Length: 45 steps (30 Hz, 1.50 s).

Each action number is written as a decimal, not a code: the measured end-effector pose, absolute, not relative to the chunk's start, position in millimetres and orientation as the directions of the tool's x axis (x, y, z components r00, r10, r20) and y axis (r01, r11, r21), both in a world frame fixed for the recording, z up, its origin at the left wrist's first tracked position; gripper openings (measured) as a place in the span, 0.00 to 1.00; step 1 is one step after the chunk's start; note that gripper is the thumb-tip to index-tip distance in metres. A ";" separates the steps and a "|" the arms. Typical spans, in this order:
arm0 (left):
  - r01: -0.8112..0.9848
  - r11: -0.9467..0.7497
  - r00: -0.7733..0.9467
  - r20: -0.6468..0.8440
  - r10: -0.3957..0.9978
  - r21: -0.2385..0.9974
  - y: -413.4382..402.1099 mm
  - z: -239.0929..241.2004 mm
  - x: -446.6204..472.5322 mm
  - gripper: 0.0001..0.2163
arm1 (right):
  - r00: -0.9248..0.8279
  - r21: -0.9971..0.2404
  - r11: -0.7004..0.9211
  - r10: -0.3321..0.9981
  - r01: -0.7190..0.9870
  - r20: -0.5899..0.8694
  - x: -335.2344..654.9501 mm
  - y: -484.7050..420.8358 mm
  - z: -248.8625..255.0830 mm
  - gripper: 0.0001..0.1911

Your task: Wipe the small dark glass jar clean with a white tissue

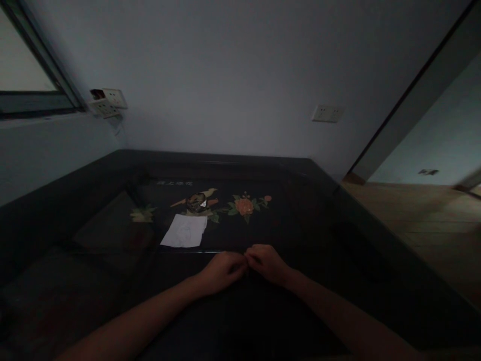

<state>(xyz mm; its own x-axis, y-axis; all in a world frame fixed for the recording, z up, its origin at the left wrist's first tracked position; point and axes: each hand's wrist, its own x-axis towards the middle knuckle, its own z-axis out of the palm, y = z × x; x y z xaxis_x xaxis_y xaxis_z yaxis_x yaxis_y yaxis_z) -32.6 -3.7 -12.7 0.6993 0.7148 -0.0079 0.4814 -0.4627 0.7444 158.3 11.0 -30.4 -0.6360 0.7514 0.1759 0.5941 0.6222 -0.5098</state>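
Observation:
My left hand [223,271] and my right hand [267,263] rest close together on a dark lacquered table [319,215], fingertips meeting. Both hands have curled, pinched fingers; whatever is between them is too small and too dark to make out. Beyond the hands lies a white sheet of paper [185,231], slightly creased. Just behind the paper sits a small round shiny object [196,202] on the table's painted bird and flower picture [244,205].
The table stands in a dim room corner against a pale wall. Wall sockets [107,102] hang at the left by a window frame; another socket [327,113] is on the back wall. A wooden floor [424,215] and a doorway lie to the right.

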 end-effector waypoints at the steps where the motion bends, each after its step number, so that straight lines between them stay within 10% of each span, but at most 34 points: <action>1: 0.482 -0.460 0.699 -0.011 0.715 0.745 -3.9 -11.8 -32.4 0.09 | -0.635 -0.510 0.620 0.753 0.596 0.173 158.3 11.0 -30.3 0.11; 45: 0.478 -0.482 0.696 0.018 0.718 0.734 -3.4 -15.7 -33.3 0.08 | -0.641 -0.497 0.630 0.747 0.597 0.178 157.6 12.0 -32.2 0.12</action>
